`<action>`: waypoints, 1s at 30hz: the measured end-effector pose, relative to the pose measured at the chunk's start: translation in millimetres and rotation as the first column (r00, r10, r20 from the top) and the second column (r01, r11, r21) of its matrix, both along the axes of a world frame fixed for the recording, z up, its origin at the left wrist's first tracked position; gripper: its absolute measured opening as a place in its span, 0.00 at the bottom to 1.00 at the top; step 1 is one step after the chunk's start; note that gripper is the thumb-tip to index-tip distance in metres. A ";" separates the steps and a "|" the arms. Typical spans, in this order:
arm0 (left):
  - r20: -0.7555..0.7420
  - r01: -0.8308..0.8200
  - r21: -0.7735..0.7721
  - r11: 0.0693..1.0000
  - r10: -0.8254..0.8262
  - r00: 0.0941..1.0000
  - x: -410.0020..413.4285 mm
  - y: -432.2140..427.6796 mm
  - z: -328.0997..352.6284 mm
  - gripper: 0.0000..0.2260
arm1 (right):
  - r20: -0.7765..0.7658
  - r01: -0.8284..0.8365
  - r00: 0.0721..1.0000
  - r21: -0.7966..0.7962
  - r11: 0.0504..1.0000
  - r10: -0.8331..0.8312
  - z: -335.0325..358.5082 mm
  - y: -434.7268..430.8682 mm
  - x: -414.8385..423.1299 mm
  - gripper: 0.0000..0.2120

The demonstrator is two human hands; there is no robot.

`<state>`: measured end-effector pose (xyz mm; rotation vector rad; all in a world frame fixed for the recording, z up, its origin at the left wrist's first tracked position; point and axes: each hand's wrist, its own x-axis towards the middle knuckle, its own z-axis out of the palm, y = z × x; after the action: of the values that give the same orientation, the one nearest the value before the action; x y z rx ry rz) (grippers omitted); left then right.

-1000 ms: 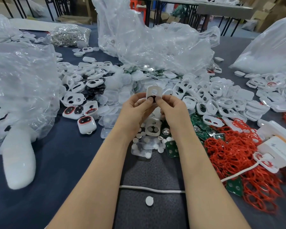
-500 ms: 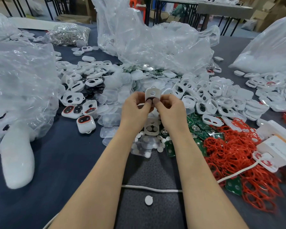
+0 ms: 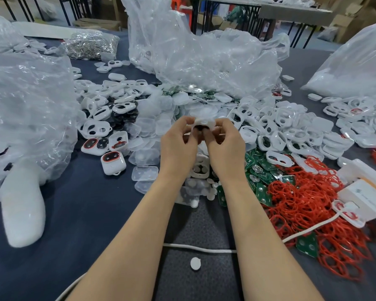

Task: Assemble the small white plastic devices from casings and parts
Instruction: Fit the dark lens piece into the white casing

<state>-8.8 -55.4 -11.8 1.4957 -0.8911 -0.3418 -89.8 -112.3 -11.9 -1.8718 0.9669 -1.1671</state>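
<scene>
two hands pinch one white casing (image 3: 204, 123)
left hand (image 3: 178, 146) and right hand (image 3: 224, 146) grasp its opposite edges above the table (image 3: 85, 213).

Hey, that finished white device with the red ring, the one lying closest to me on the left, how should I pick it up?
Pinch the device across its left and right side walls, coming straight down from above. It lies flat and face up, with bare cloth on its left and in front, so your fingers should fit there and stay off its face.
</scene>
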 end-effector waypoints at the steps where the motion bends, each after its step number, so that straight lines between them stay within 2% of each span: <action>1: -0.060 0.034 -0.014 0.999 -0.035 0.998 1.4 0.2 1.8 0.10 | 0.018 0.007 1.000 -0.040 0.999 -0.006 -0.2 -0.6 -0.9 0.02; 3: -0.299 0.121 -0.090 0.989 -0.143 0.944 3.9 1.1 6.6 0.12 | 0.021 0.020 1.000 -0.148 0.989 -0.017 -0.5 -1.2 -2.9 0.03; 5: -0.538 0.151 -0.159 0.976 -0.214 0.816 6.7 2.5 10.9 0.13 | 0.007 0.018 1.000 -0.226 0.974 -0.017 -0.7 -0.7 -3.6 0.03; 6: -0.596 0.141 -0.145 0.979 -0.201 0.777 8.6 3.2 12.1 0.11 | 0.004 0.007 1.000 -0.248 0.969 -0.006 -1.1 -0.6 -3.3 0.04; 9: -0.663 0.107 -0.078 0.991 -0.132 0.737 11.4 4.8 11.4 0.06 | -0.026 -0.051 0.999 -0.300 0.953 0.046 -0.9 0.2 -2.7 0.08; 12: -0.689 0.050 -0.104 0.993 -0.108 0.717 12.8 5.2 10.0 0.03 | -0.066 -0.107 0.994 -0.303 0.947 0.091 -0.6 -0.4 -3.7 0.09; 14: -0.698 0.029 -0.145 0.989 -0.123 0.705 15.0 6.1 10.0 0.04 | -0.057 -0.148 0.988 -0.172 0.974 0.140 0.2 -0.1 -3.6 0.12; 16: -0.704 0.037 -0.171 0.985 -0.148 0.694 16.6 6.6 9.2 0.03 | 0.055 -0.192 0.980 0.044 0.980 0.190 1.6 -1.7 -4.1 0.13; 18: -0.695 0.063 -0.191 0.980 -0.180 0.696 16.0 6.6 8.8 0.03 | 0.246 -0.261 0.949 0.272 0.926 0.195 3.8 -4.2 -4.5 0.10; 20: -0.678 0.098 -0.199 0.975 -0.209 0.705 14.3 5.7 7.8 0.03 | 0.422 -0.348 0.893 0.430 0.833 0.155 5.6 -5.8 -4.1 0.06; 25: -0.725 0.167 -0.240 0.956 -0.291 0.624 13.9 6.8 8.4 0.04 | 0.613 -0.480 0.788 0.547 0.686 0.062 8.0 -6.5 -1.5 0.06; 30: -0.766 0.218 -0.306 0.927 -0.376 0.522 14.0 9.4 10.8 0.06 | 0.672 -0.548 0.740 0.566 0.616 0.041 10.0 -7.7 -3.3 0.07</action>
<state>5.2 -46.0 -1.0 0.8238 -0.3773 -1.0975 -93.0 -120.0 -2.0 -0.8382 0.5537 -0.8528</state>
